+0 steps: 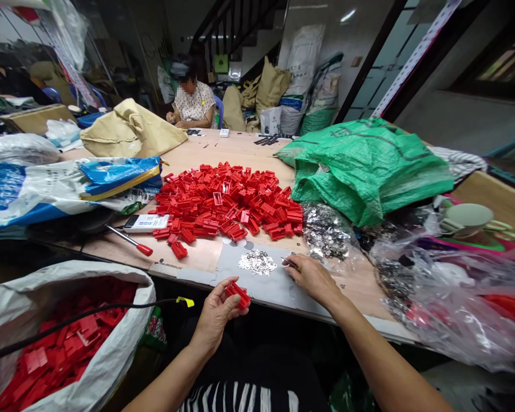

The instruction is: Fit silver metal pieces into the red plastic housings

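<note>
My left hand [218,312] is closed on a red plastic part [237,295], a small open-topped housing, held at the table's front edge. My right hand [305,276] hovers over the right side of a grey mat [229,266], thumb and fingertips pinched on a small metal piece [286,262] whose exact shape I cannot make out. Between the two hands, on the mat, lies a little heap of shiny flat metal pieces [257,262]. Behind it spreads a large pile of similar red plastic parts [227,200].
At lower left an open white sack [141,280] holds more red parts. A red-handled lever [131,240] juts over the table's left side. Bags of metal pieces [328,232] and a green woven sack [364,166] lie to the right. Across the table sits another person [193,106].
</note>
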Action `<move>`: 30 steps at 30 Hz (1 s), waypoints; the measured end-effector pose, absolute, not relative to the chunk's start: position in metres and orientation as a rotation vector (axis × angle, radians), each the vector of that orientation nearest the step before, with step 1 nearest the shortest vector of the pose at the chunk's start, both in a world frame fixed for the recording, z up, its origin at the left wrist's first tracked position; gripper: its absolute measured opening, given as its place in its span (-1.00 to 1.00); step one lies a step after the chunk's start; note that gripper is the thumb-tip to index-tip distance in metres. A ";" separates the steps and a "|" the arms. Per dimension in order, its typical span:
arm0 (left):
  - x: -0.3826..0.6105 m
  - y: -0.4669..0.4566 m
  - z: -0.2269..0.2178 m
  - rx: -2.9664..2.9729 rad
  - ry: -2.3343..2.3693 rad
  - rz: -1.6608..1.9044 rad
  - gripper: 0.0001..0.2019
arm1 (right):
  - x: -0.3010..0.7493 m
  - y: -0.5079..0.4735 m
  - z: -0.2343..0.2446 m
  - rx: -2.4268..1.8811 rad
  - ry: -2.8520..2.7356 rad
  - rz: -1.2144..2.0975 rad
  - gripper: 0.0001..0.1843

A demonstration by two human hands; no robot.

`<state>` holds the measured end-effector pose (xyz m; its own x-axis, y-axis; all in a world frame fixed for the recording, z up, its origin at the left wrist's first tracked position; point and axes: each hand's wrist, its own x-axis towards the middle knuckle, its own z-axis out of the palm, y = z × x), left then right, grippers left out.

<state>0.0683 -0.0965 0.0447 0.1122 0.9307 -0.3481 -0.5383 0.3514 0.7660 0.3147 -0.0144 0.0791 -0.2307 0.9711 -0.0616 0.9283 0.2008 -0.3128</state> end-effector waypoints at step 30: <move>0.060 -0.089 0.049 1.589 1.309 1.388 -0.67 | 0.234 -0.063 0.092 -1.136 -2.135 0.674 -0.89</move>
